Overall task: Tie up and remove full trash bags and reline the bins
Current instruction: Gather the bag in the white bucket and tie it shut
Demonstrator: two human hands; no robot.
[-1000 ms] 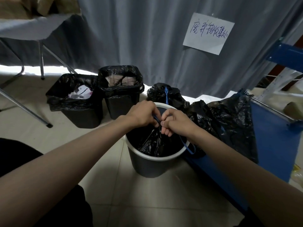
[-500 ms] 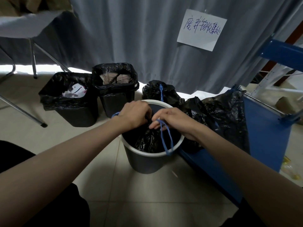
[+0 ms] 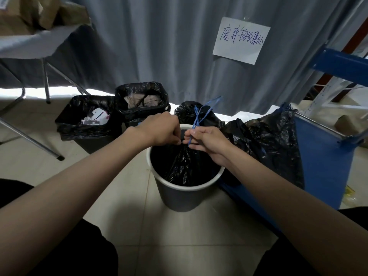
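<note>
A grey round bin with a white rim (image 3: 180,196) stands on the floor in front of me. Inside it a black trash bag (image 3: 184,166) is gathered to a neck at the top. My right hand (image 3: 207,141) pinches the bag's blue drawstring (image 3: 199,116), whose loops stick up above my fingers. My left hand (image 3: 162,129) has its fingers curled at the bag's neck, touching the right hand; what it holds is hidden under the knuckles.
Two black-lined bins (image 3: 89,120) (image 3: 143,100) with rubbish stand behind left. A tied black bag (image 3: 191,113) sits behind the grey bin. A large black bag (image 3: 268,142) hangs on a blue cart (image 3: 322,166) at right. A folding table (image 3: 29,46) and grey curtain (image 3: 159,46) lie beyond.
The blue drawstring loop that hung over the bin's rim has been pulled up above my right hand. The bag's neck has risen and tightened. Both hands stay together over the bin.
</note>
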